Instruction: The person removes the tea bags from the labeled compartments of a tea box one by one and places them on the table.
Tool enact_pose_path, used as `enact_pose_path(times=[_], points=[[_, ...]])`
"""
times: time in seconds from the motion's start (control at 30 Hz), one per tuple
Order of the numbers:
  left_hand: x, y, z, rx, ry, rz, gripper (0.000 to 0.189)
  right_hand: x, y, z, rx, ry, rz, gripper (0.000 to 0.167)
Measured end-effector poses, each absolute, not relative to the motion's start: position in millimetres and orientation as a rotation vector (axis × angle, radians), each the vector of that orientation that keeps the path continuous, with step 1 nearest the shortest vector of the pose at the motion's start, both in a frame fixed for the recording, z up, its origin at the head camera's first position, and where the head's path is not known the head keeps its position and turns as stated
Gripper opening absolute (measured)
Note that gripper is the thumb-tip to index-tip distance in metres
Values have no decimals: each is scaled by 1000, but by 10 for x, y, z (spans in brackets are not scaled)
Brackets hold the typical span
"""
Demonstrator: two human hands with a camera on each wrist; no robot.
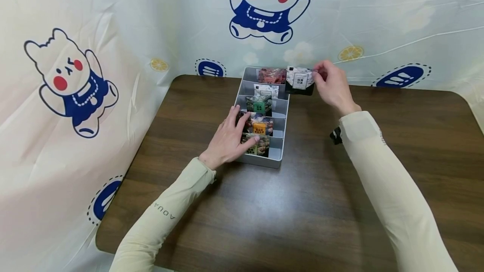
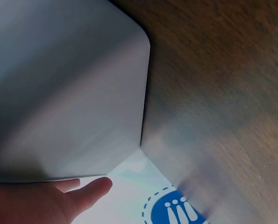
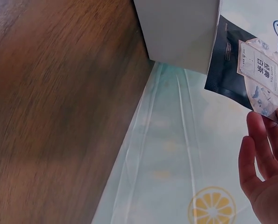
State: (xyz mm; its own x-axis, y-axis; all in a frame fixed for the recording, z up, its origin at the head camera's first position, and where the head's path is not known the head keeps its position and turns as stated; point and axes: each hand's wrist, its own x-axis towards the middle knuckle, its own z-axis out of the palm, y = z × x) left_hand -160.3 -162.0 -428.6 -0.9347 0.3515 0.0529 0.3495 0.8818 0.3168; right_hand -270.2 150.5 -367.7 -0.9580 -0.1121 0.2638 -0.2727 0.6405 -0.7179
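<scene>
My right hand (image 1: pixel 334 86) pinches the edge of a white and black tea sachet (image 1: pixel 300 81) between thumb and fingers. The sachet hangs at the back right corner of a grey divided box (image 1: pixel 261 161). In the right wrist view, the pinched sachet's label shows the words "white tea". My left hand (image 1: pixel 227 139) rests over the box's left side, fingers spread across the front sachets. Inside the compartments stand a red sachet (image 1: pixel 272 76), a white one (image 1: pixel 266 91), a green one (image 1: pixel 260 105), an orange-labelled one (image 1: pixel 259 126) and an olive-green one (image 1: pixel 261 147).
The box stands near the back edge of a dark wooden table (image 1: pixel 321 205). A cloth curtain (image 1: pixel 181 20) with cartoon prints hangs behind the table and at its left. Something small and black (image 1: pixel 335 135) shows beside the right cuff.
</scene>
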Motion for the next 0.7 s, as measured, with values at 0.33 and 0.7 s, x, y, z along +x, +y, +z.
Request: enact_pose_path(times=[0.33,0.7], points=[[-1595,-1624,-4277,554,3034,518,81,-2700,1590,-3711,247,-2634,1211,24],[-1600,-1630,-4282,557,3031,525,81,-2768,1685,-3844,179,-2626,1200,23]])
